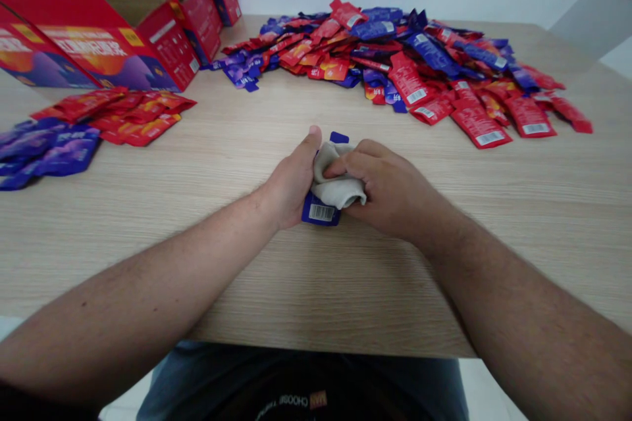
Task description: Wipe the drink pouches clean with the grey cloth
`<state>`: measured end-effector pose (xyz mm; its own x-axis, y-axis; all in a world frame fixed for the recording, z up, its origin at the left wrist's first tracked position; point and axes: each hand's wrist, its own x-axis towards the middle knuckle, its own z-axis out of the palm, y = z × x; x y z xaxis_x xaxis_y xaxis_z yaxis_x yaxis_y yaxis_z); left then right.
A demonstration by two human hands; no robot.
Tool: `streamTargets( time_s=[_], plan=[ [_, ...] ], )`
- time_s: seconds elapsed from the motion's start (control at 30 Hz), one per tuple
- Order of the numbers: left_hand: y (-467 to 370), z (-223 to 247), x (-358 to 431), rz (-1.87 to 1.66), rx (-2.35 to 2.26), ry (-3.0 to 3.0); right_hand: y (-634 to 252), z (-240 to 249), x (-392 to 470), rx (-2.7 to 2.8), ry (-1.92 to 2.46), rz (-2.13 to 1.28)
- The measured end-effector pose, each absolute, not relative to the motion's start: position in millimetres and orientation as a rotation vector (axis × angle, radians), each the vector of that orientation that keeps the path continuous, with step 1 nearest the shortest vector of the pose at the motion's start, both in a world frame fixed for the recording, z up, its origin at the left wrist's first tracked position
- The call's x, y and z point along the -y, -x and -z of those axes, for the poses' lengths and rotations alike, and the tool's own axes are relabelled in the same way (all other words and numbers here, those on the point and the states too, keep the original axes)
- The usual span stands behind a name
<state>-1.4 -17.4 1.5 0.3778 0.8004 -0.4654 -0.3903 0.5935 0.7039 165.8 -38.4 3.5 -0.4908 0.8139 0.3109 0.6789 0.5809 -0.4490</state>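
In the head view, my left hand (293, 177) grips a blue sachet (320, 212) by its left side, thumb raised along the edge. The sachet's barcode end points toward me, and its blue top tab shows beyond the fingers. My right hand (382, 181) is closed on a crumpled greyish-white cloth (336, 181), which is pressed against the sachet's face and covers its middle. Some fingers of both hands are hidden behind the sachet and cloth.
Across the back of the table (237, 289) spreads a big heap of red and blue sachets (345, 46). Smaller piles of red sachets (118, 112) and blue sachets (49, 148) lie at the left. Open red cardboard boxes (168, 46) stand behind those piles.
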Motion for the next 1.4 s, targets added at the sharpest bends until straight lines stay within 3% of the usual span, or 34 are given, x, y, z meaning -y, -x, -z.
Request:
streamTargets(
  time_s=[0.3,0.6,0.93,1.27,1.4],
  plan=[
    [8.6,2.9,17.8,-0.663,-0.95,-0.583,-179.0,-4.8,25.0,2.074,1.371,-0.198],
    [-2.4,9.8,15.6,-1.031,-1.052,-0.548,-172.1,-4.1,36.5,2.35,1.297,-0.298],
    [11.0,7.4,4.1,-1.011,-1.009,-0.598,-167.0,-5.1,42.2,2.552,1.019,-0.74],
    [4.3,-1.3,13.8,-0.922,-0.846,-0.572,-163.9,9.8,31.9,2.04,1.285,-0.229],
    [7.2,-1.9,12.3,-0.96,-0.939,-0.568,-170.4,9.2,24.6,1.924,1.356,-0.208]
  ],
)
